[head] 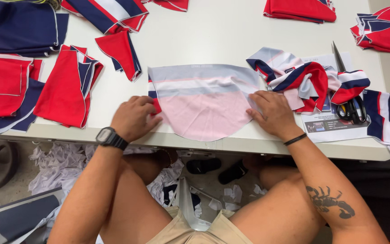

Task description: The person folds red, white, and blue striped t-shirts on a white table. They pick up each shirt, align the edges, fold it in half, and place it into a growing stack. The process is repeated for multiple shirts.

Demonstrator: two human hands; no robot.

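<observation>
Fabric piece (pixel 204 101) lies flat under your left hand (pixel 133 118) and right hand (pixel 269 113), both pressing with loose fingers, gripping nothing; stacks (pixel 68 86) surround it, crumpled pieces (pixel 305 79) remain.

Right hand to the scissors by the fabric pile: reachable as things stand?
Probably yes. The right hand lies flat on the pale cut fabric panel, and the scissors lie on a paper sheet just to its right. Only the crumpled striped fabric pile sits between them, low enough to pass over.
</observation>
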